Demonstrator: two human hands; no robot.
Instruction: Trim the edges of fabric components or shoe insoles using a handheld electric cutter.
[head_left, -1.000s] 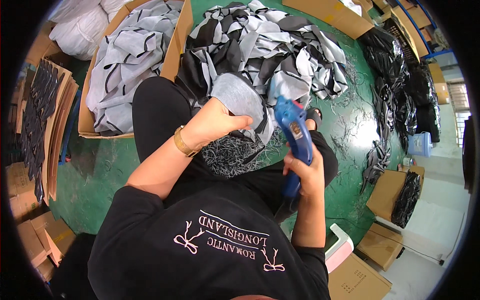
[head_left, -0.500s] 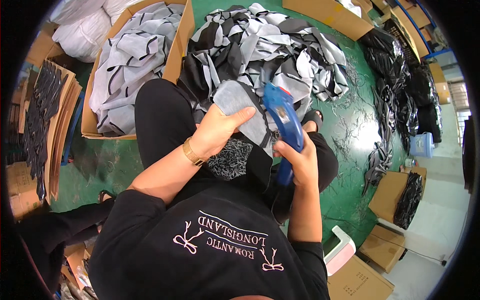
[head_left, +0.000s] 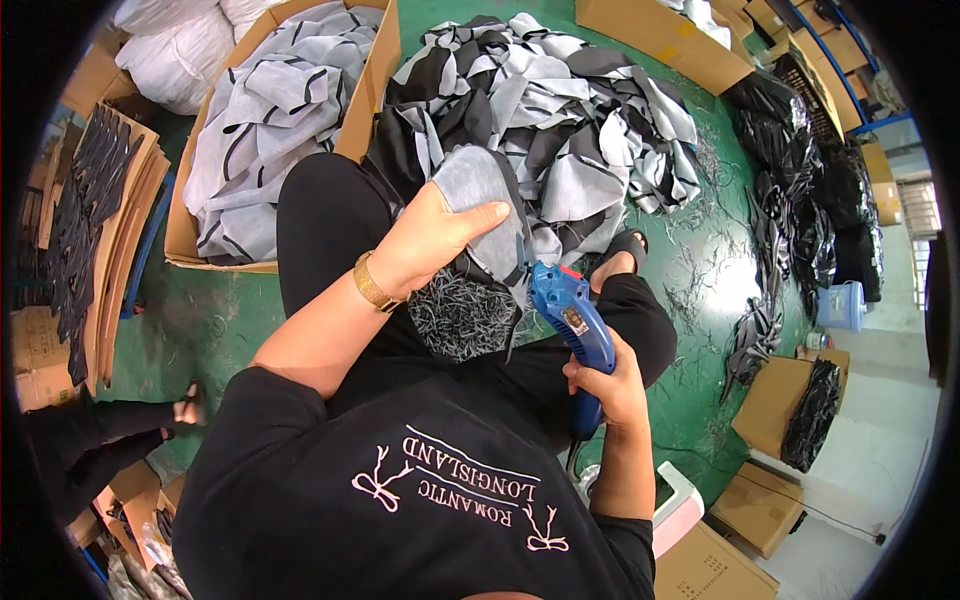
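The right hand [head_left: 612, 385] is gripping a blue handheld cutter [head_left: 580, 325] right at the edge of a grey fabric piece [head_left: 485, 215], which the left hand [head_left: 428, 238] is pinching above shredded trimmings [head_left: 458, 318]. Ahead, a fabric heap [head_left: 585, 178] is lying just beside a carton [head_left: 374, 90]; rightward, green floor [head_left: 695, 390] is stretching toward black bags [head_left: 785, 125].

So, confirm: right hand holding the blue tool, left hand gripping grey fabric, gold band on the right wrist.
No: the head view shows the gold band on the left wrist. The right hand holds the blue tool, and the left hand grips grey fabric.
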